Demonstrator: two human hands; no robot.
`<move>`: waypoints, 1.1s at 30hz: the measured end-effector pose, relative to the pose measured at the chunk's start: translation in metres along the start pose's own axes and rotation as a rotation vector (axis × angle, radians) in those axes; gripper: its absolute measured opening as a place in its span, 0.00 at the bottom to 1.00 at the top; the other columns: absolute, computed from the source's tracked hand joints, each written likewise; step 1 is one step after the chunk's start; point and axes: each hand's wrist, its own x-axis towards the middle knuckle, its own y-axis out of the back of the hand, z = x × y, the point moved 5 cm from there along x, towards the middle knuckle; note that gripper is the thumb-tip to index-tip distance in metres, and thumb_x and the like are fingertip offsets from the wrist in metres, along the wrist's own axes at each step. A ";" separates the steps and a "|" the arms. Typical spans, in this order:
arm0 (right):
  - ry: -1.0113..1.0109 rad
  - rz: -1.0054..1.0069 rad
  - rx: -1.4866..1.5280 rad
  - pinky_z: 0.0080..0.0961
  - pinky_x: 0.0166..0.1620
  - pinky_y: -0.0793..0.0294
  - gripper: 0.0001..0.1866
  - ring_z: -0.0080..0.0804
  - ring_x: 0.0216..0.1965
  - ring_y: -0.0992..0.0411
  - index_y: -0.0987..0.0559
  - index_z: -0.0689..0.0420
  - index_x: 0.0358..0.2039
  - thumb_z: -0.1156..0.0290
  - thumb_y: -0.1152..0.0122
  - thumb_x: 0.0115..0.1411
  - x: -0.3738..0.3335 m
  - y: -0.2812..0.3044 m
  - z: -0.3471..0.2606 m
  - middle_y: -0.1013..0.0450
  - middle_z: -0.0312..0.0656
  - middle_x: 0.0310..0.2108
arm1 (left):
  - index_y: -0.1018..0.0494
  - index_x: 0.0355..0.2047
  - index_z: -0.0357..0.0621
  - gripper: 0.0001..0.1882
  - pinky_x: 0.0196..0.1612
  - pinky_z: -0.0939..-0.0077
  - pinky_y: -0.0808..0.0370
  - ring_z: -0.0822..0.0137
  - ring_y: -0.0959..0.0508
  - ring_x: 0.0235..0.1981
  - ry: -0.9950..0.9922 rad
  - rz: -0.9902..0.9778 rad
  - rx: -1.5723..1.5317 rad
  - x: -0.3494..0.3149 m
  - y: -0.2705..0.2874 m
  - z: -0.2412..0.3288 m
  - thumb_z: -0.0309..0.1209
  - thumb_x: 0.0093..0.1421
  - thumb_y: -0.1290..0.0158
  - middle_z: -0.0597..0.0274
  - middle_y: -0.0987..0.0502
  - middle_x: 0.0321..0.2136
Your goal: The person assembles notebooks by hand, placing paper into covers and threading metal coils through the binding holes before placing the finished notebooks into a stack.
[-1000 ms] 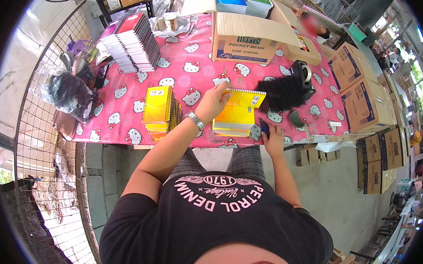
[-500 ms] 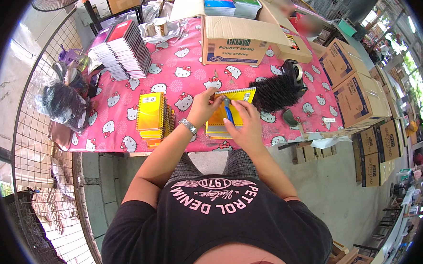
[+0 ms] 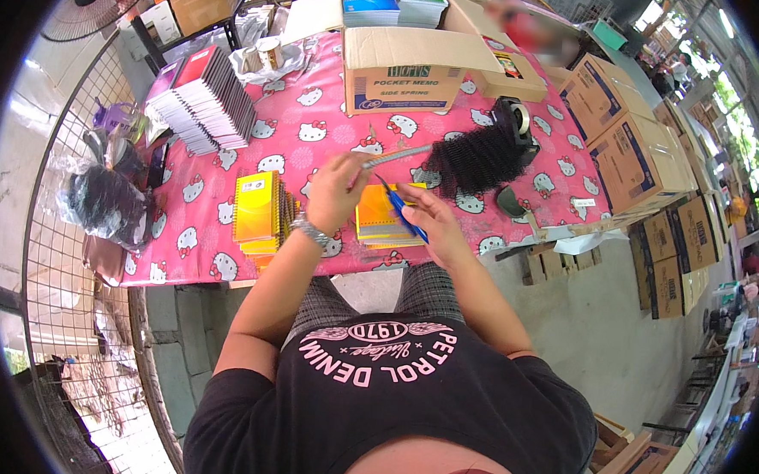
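My left hand (image 3: 337,190) is closed on one end of a spiral notebook (image 3: 398,156), raised and seen nearly edge-on as a thin grey strip. In my right hand (image 3: 436,218) is a pair of blue-handled pliers (image 3: 396,205), its tip pointing up toward the left hand. Below both hands lies a stack of yellow notebooks (image 3: 379,209), partly covered by my fingers. Another yellow spiral-notebook stack (image 3: 259,209) stands to the left, beside my wrist. A heap of black spiral coils (image 3: 476,163) lies just right of the raised notebook.
A pink patterned cloth (image 3: 302,160) covers the table. Tall notebook stacks (image 3: 202,99) stand at the back left. An open carton (image 3: 405,84) is at the back, near a black tape dispenser (image 3: 514,122). More cartons (image 3: 636,165) are piled on the right.
The yellow notebook under my hands has tipped up from lying face-up on the stack to nearly edge-on. My left hand has moved left, and the pliers have swung to point up-left.
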 end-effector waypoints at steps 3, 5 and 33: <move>0.313 0.279 -0.731 0.29 0.53 0.30 0.25 0.34 0.48 0.29 0.29 0.56 0.57 0.72 0.38 0.57 -0.013 0.065 -0.002 0.28 0.44 0.46 | 0.25 0.34 0.45 0.08 0.45 0.59 0.29 0.56 0.25 0.43 -0.167 0.092 0.231 0.025 0.057 0.014 0.26 0.53 0.44 0.56 0.22 0.36; 0.322 0.388 -1.045 0.36 0.54 0.30 0.29 0.46 0.49 0.29 0.27 0.54 0.53 0.71 0.33 0.48 -0.020 0.116 0.016 0.28 0.47 0.46 | 0.27 0.32 0.46 0.07 0.43 0.56 0.31 0.55 0.26 0.42 -0.121 0.013 0.553 0.042 0.092 0.017 0.28 0.52 0.46 0.57 0.23 0.35; 0.551 0.419 -1.091 0.25 0.42 0.28 0.19 0.32 0.35 0.28 0.22 0.56 0.49 0.81 0.43 0.55 0.063 0.165 -0.063 0.28 0.43 0.40 | 0.23 0.42 0.43 0.14 0.42 0.60 0.24 0.55 0.22 0.39 -0.244 -0.992 0.257 -0.033 -0.080 0.014 0.30 0.56 0.49 0.55 0.22 0.35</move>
